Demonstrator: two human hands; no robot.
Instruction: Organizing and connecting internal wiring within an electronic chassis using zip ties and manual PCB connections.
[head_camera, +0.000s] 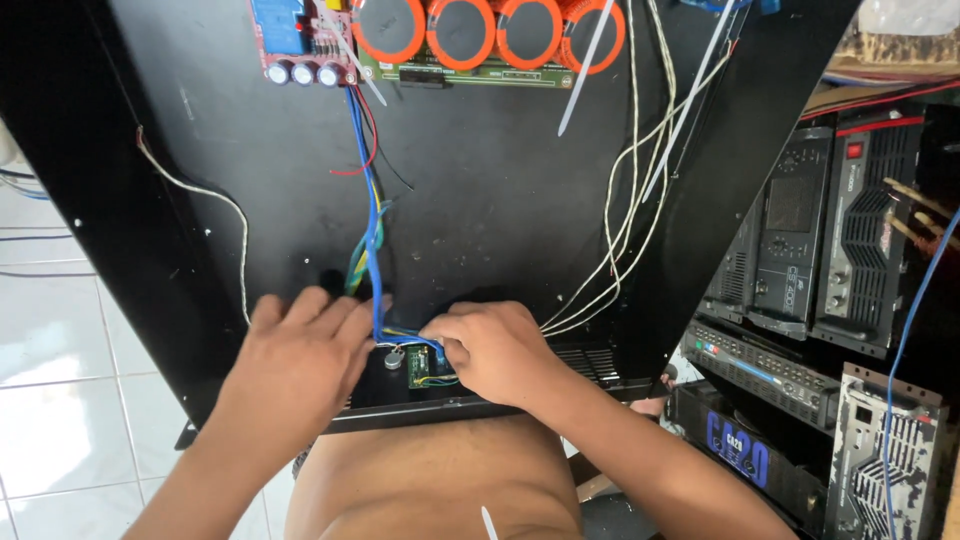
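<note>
From where I watch, the work sits at the near edge of the black chassis panel (480, 200): a small green circuit board (419, 367) lies there between my two hands, with a blue wire (372, 250) running down to it from the red board (295, 35) and the row of orange capacitors (490, 30) already mounted at the far edge. I judge the big parts are in place and the small board's wiring is not yet finished, since its leads look loose. My left hand (300, 360) lies flat, fingers spread, pressing beside the blue wire and holding nothing. My right hand (495, 350) is curled, fingertips pinched on the wires at the board. White wires (625, 220) trail toward the right edge.
</note>
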